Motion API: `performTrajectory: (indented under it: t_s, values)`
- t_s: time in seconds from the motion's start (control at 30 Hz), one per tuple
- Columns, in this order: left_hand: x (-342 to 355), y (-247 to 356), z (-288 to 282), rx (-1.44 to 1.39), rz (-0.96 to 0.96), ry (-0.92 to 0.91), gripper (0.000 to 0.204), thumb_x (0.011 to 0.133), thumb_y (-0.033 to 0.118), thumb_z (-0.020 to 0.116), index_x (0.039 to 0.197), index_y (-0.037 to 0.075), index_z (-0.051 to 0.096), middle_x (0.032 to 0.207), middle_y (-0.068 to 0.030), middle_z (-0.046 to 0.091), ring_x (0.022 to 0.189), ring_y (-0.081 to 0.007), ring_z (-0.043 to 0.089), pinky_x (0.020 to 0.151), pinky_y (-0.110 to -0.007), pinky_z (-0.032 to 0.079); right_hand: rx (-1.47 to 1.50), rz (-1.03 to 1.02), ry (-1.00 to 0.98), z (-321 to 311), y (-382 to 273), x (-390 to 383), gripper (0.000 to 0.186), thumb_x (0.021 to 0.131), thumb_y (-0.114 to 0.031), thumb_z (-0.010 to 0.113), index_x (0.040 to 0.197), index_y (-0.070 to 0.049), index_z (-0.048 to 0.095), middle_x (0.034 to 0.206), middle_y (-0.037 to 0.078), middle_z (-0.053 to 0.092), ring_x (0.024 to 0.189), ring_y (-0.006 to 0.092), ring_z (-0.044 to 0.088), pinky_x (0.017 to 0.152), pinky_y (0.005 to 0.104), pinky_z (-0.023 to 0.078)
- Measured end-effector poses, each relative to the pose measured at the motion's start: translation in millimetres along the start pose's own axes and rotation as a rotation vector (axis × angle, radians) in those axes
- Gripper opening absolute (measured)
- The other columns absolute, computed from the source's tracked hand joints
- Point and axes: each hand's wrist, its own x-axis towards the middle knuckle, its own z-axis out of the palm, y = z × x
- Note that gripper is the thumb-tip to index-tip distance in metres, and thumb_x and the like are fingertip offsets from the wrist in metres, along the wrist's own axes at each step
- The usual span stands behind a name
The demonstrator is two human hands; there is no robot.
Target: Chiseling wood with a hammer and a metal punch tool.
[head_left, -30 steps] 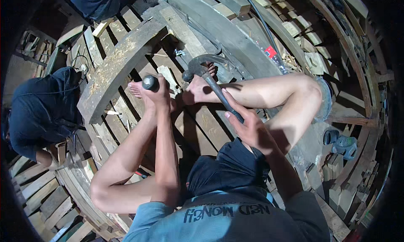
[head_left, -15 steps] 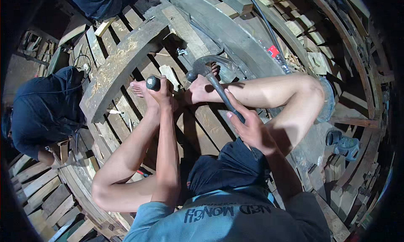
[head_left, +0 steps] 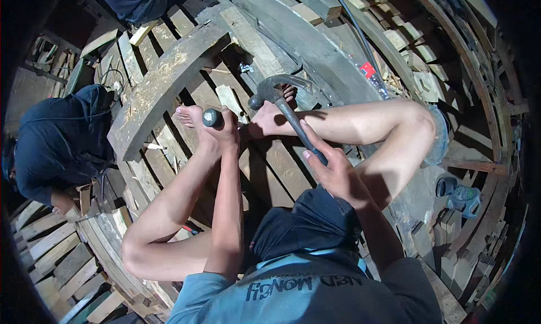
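My left hand [head_left: 227,135] is wrapped round an upright chisel-like tool [head_left: 212,118], whose dark, thick handle ends in a pale round face. Its lower end is hidden under the fist. In my right hand [head_left: 340,174] is a claw hammer [head_left: 295,124], gripped by its dark shaft. The hammer's head hangs above my right foot, to the right of the tool's handle and apart from it. Beyond my left foot lies a curved timber [head_left: 159,80] strewn with pale wood shavings.
My bare legs are bent on a slatted wood floor [head_left: 276,169]. A co-worker in dark clothing [head_left: 62,143] is at the left, another [head_left: 138,3] at the far edge. A long curved plank [head_left: 321,48] lies beyond. Sandals [head_left: 463,199] and stacked wood [head_left: 62,262] stand at the sides.
The left fist and its tool have shifted a little to the right and nearer me. The hammer stays almost in place, and the view has moved slightly.
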Motion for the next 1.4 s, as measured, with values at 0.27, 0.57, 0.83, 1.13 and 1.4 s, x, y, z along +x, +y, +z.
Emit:
performTrajectory:
  t_s: [0.27,0.57,0.83,1.13,1.4]
  values:
    - [5.4,-17.1,-13.4,-0.106,0.081,0.032,0.019,0.078,0.010,0.062,0.083,0.006,0.044,0.059,-0.0006,0.046,0.042,-0.0096,0.039,0.039,-0.023,0.035,0.050,-0.028,-0.009,6.0,13.6,0.1,0.052,0.094,-0.012,0.049,0.142,-0.010,0.031,0.113,0.033,0.053,0.111,0.0159,0.034,0.086,0.0322,0.045]
    - [12.7,-14.4,-36.3,-0.155,-0.016,-0.082,0.031,0.084,0.019,0.053,0.056,0.011,0.042,0.046,-0.0012,0.042,0.036,-0.0092,0.034,0.035,-0.023,0.027,0.089,-0.033,-0.019,9.6,16.7,0.0,0.051,0.094,-0.011,0.048,0.141,-0.004,0.031,0.119,0.031,0.052,0.115,0.0140,0.043,0.089,0.0301,0.043]
    - [18.9,-27.2,-43.0,-0.191,-0.042,-0.062,0.021,0.083,0.018,0.050,0.065,0.008,0.046,0.047,-0.0038,0.044,0.035,-0.0116,0.036,0.036,-0.024,0.030,0.138,-0.030,-0.031,16.7,21.0,0.8,0.054,0.097,-0.012,0.046,0.147,-0.020,0.026,0.061,-0.006,0.038,0.049,0.0019,0.034,0.044,0.0207,0.034]
    - [21.1,-26.5,-43.0,-0.175,-0.069,0.007,0.022,0.084,0.020,0.049,0.065,0.010,0.046,0.046,-0.0043,0.043,0.035,-0.0127,0.037,0.037,-0.024,0.031,0.070,-0.004,-0.006,48.3,43.8,15.6,0.054,0.095,-0.014,0.049,0.145,-0.019,0.029,0.057,-0.002,0.041,0.046,0.0049,0.036,0.044,0.0248,0.037]
    - [32.5,-51.3,-39.0,-0.225,-0.005,0.014,0.011,0.082,0.015,0.050,0.076,0.006,0.047,0.047,-0.0036,0.043,0.034,-0.0127,0.036,0.034,-0.024,0.031,0.019,0.079,0.004,60.1,58.6,23.0,0.054,0.095,-0.016,0.050,0.145,-0.021,0.031,0.063,0.000,0.046,0.050,0.0047,0.038,0.047,0.0250,0.038]
